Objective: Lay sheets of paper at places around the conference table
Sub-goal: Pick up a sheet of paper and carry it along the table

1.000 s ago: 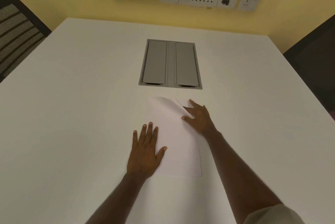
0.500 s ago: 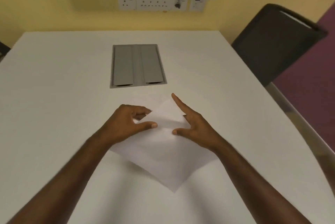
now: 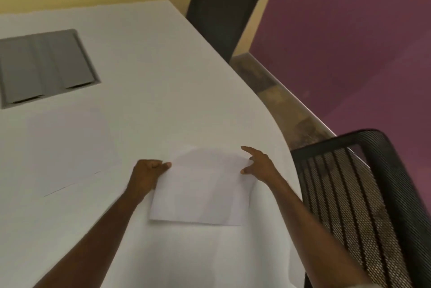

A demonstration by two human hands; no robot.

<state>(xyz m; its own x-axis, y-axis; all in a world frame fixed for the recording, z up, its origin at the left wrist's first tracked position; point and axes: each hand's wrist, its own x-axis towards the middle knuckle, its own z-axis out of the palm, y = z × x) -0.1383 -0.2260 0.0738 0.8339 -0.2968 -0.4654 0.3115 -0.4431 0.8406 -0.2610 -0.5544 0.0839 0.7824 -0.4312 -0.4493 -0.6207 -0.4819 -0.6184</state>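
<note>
The frame is motion-blurred; a paper stack at the left barely stands out from the white conference table. The held sheet of paper hangs over the near right table edge, long axis left to right, blank. The left hand pinches its left edge; the right hand grips its right corner, forefinger extended
</note>
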